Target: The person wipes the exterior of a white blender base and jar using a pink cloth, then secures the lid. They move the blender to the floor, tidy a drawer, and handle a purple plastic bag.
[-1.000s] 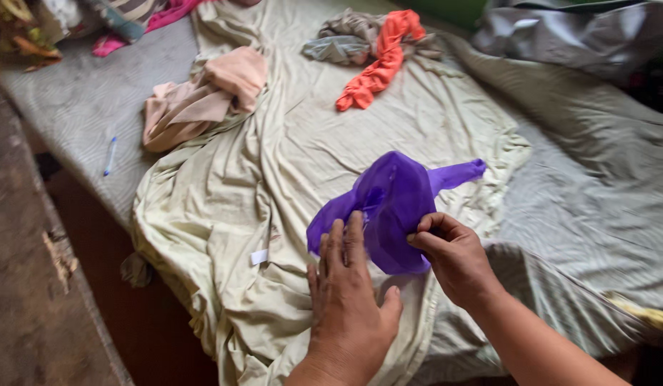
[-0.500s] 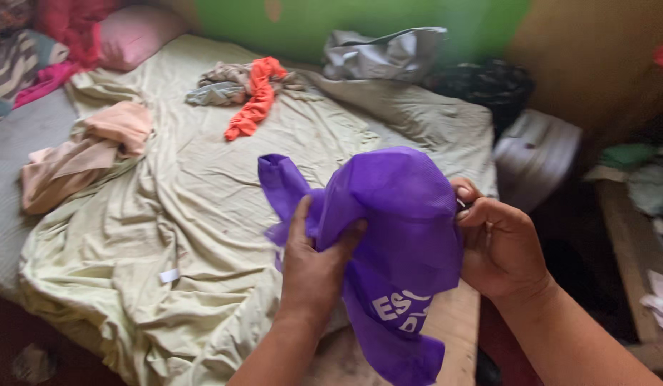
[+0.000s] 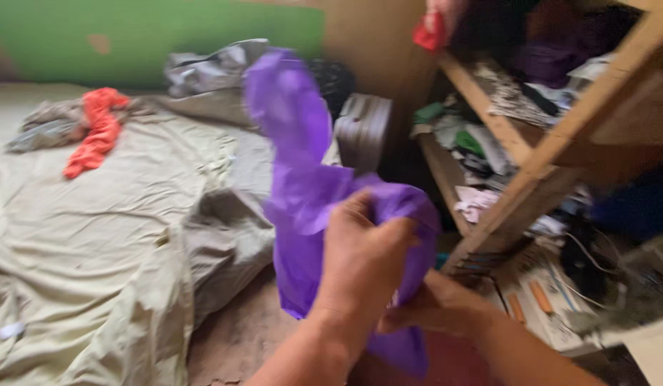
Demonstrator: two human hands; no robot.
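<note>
Purple fabric bag [image 3: 303, 179] bunched in left hand [image 3: 364, 261], fingers clenched on it; right hand [image 3: 435, 307] beneath, grip hidden, cannot tell. Keep firm pinch; loose tail above hand flaps free.

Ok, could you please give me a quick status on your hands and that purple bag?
Left hand gripping purple bag, held up over the bed. Right hand under it, grip unclear. Wooden shelf close on the right, nothing blocking.
</note>
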